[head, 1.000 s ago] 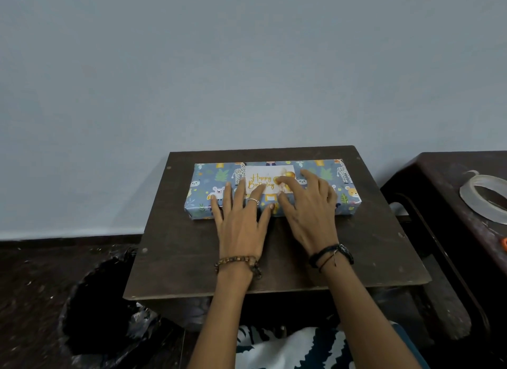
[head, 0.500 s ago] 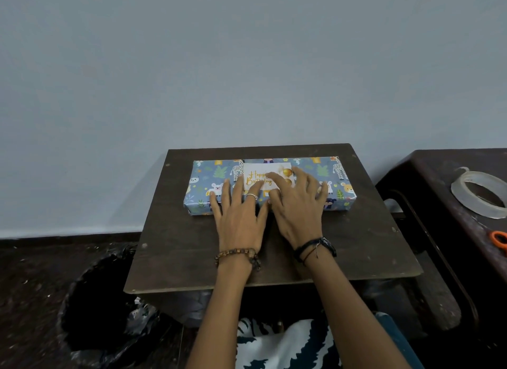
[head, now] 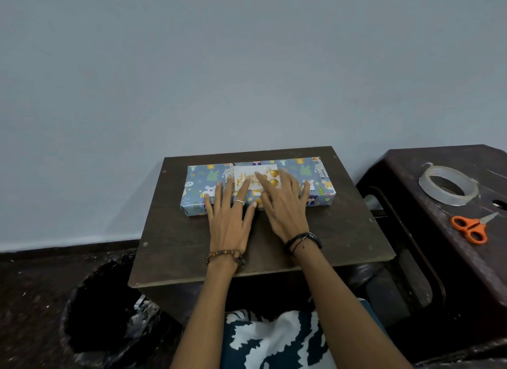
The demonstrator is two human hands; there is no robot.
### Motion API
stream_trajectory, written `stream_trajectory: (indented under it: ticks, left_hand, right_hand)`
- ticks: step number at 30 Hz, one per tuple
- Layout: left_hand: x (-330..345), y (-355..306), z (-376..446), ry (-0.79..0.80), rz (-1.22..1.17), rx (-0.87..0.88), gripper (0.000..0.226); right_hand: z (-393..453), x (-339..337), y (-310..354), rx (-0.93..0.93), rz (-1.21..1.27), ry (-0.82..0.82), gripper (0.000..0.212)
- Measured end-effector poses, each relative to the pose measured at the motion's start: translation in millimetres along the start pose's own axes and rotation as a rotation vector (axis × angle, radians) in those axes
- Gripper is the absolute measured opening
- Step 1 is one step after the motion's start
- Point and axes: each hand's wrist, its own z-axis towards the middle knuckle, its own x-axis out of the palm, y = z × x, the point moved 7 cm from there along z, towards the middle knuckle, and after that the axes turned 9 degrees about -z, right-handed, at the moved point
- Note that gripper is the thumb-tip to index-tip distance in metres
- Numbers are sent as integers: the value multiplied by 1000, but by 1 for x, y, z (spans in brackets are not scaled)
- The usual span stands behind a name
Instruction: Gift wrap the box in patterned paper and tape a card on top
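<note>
A flat box (head: 203,184) wrapped in blue animal-print paper lies along the far side of the small dark table (head: 343,239). A white card (head: 244,173) with gold lettering and gold balloons sits on top of the box at its middle. My left hand (head: 229,217) lies flat with straight fingers on the box, its fingertips on the card's lower left. My right hand (head: 282,206) is flat too, fingers spread over the card's right part and the wrapping beside it. Both hands hide the card's lower edge.
A roll of clear tape (head: 448,184) and orange-handled scissors (head: 470,227) lie on a dark side table (head: 411,171) at the right. A bin lined with a black bag (head: 101,311) stands on the floor at the lower left. A grey wall rises behind.
My right hand has slid left across the card, its fingers now over the balloons. The left hand has stayed in place. The view has shifted slightly, showing the scissors.
</note>
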Motion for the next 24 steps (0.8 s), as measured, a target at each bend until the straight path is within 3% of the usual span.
stream_trajectory:
  ticks: [4,11,14,19,24]
  left_hand:
    - [5,1,-2,13,147,56,50]
    - [3,2,1,-70,97,49,50]
    - [8,4,-2,-77,157,63,47]
    - [10,5,-3,55,167,6,45]
    - [3,4,2,326,196,-128,50]
  right_hand:
    - [-4,1,-3,6,23,-139,54]
    - [-5,5,-5,59,39,-330,38]
    - [-6,9,-5,83,12,-297,37]
    - [-4,12,-6,80,-23,-185,37]
    - [-1,5,-5,78,-72,202,49]
